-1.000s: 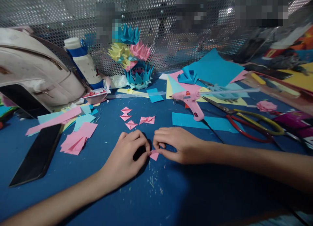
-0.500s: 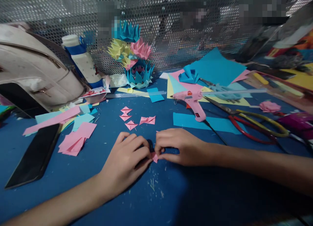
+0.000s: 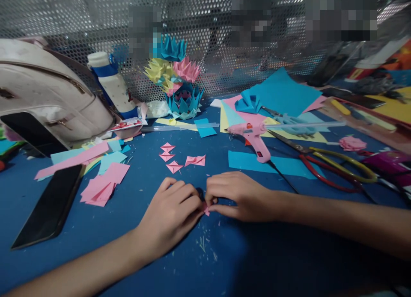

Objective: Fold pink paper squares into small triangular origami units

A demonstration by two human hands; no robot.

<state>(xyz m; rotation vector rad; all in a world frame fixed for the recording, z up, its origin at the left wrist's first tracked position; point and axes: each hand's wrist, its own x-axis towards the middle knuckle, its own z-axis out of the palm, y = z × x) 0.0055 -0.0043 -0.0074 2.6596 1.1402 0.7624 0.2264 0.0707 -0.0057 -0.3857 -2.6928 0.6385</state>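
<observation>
Paper (image 3: 206, 210), small and pink, gripped by fingertips of left hand (image 3: 175, 207) and right hand (image 3: 244, 196), near centre, nearer than folded pieces (image 3: 174, 167). Probably mid-fold; next, steady edges and firm pressing called for.

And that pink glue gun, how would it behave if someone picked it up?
The pink glue gun looks like hard plastic, so it should stay stiff. The long clear stick jutting from its back may catch on things nearby. The black cord running from its handle would probably drag or tug.
</observation>
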